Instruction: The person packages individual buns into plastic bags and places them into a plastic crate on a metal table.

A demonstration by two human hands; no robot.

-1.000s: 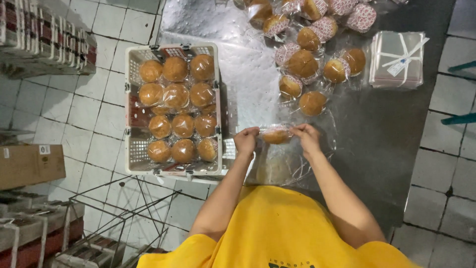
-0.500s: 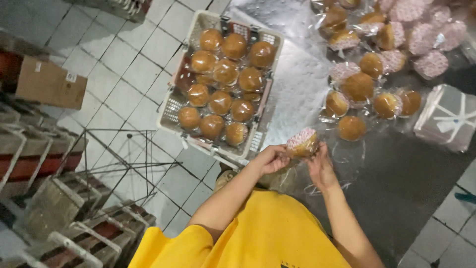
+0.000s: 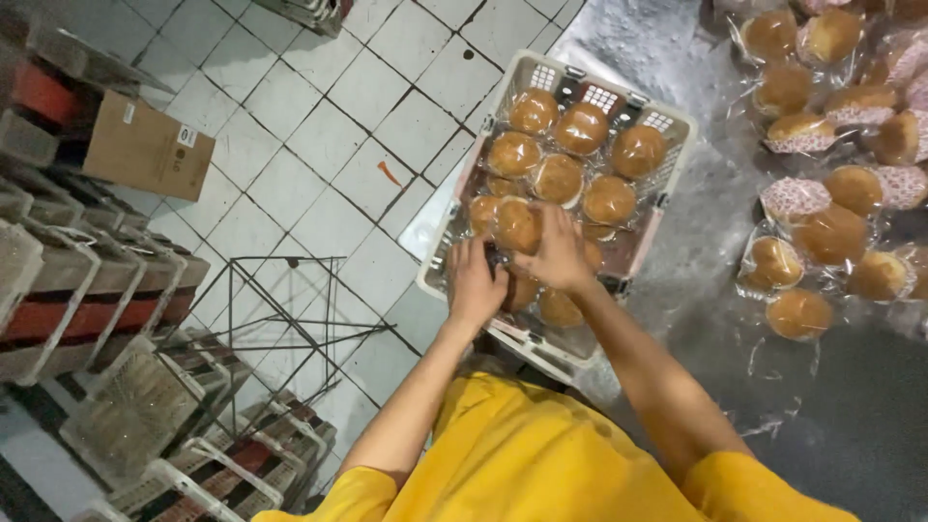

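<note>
Both hands in plastic crate point(image 3: 667, 126) of wrapped buns: left hand point(image 3: 476, 280) at 7 o'clock, right hand point(image 3: 556, 253) on a bun point(image 3: 517, 224). More buns point(image 3: 822, 232) on table point(image 3: 851, 406), 3 o'clock.

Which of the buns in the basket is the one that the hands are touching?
The bun in the near left part of the basket, between the left hand and right hand. The far-row buns lie untouched.

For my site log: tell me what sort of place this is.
Probably a small bakery's packing area: a plastic crate filled with wrapped buns, more bagged buns on a metal table, and stacked crates on the tiled floor.
</note>
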